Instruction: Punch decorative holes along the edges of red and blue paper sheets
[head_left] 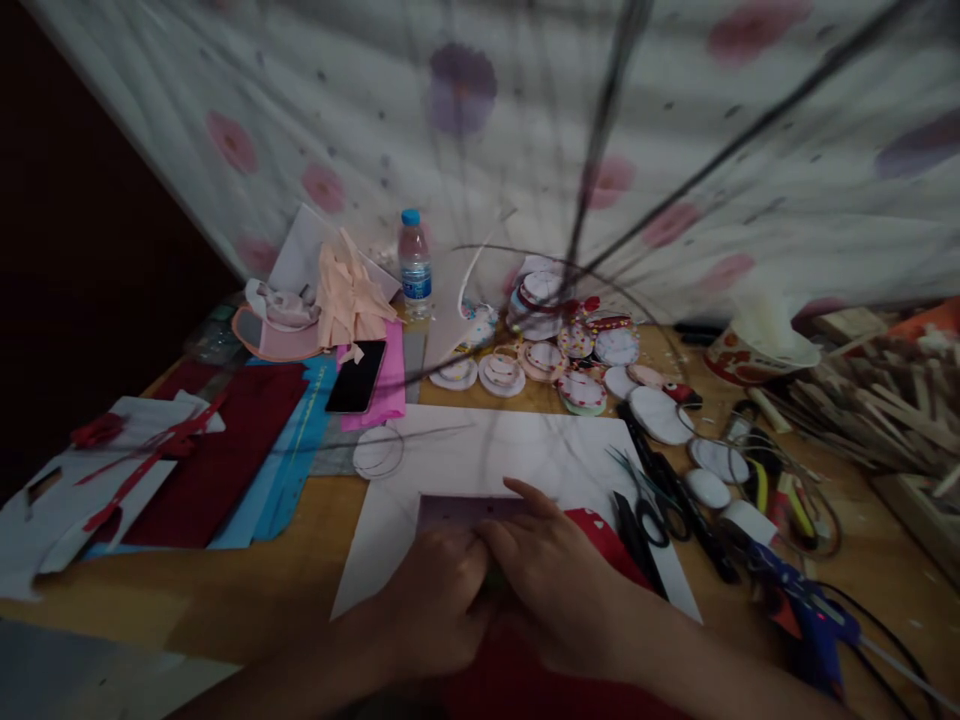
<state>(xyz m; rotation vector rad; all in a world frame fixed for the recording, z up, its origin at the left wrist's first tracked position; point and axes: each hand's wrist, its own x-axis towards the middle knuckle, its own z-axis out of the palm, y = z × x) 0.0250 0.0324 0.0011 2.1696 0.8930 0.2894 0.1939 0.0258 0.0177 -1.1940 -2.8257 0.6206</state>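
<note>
Our left hand [448, 570] is curled and our right hand [551, 565] meets it, index finger sticking out. Can't tell what's pinched; the fingers hide it. Purple piece [450, 510] pokes out just beyond the grip; red cloth [600, 530] shows beside and below our right hand. White paper [480, 450] lies under and beyond. Risk: hidden edges could slip out of line if we squeeze unevenly. Scissors [639, 490] sit just right of the grip, so a sideways elbow or cloth drag could snag them. Glue gun [799, 590] farther right: its cord could catch our forearm.
</note>
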